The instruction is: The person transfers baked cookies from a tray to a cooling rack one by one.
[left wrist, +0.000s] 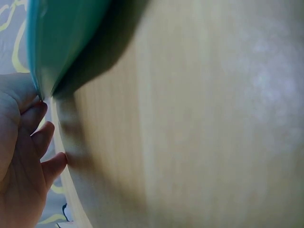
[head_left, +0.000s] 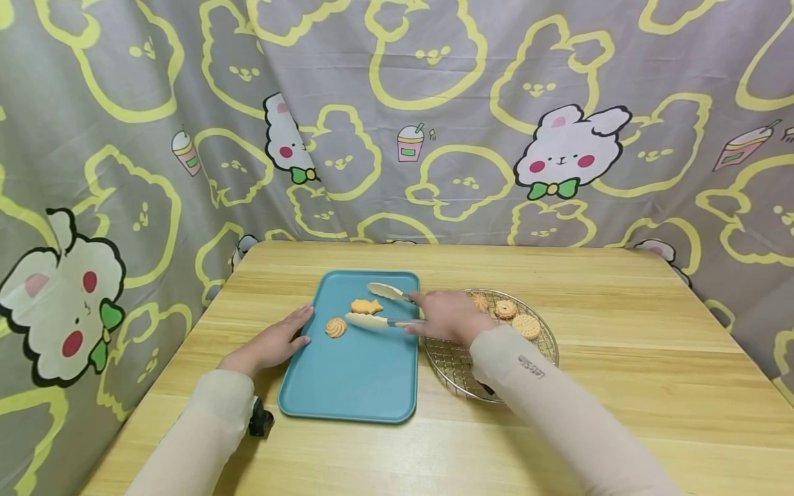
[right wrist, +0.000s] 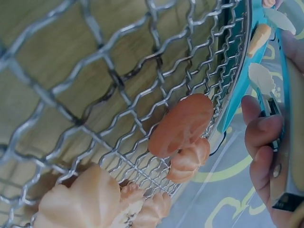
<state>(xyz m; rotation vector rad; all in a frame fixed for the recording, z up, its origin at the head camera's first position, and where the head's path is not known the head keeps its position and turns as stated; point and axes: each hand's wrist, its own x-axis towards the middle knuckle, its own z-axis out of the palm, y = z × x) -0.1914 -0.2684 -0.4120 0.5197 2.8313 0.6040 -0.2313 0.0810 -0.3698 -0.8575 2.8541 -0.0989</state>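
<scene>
My right hand holds a pair of tongs with pale scalloped tips, reaching left over the blue-green tray. The tips stand apart, one beyond and one on the near side of a fish-shaped cookie lying on the tray. A round swirl cookie lies just left of the near tip. At the tray's left rim rests my left hand, its fingers extended along the edge. In the right wrist view, the tongs' handle lies in the curled fingers.
Right of the tray stands a round wire rack with several cookies, partly hidden under my right arm. Both stand on a wooden table. A patterned curtain hangs behind and at the left.
</scene>
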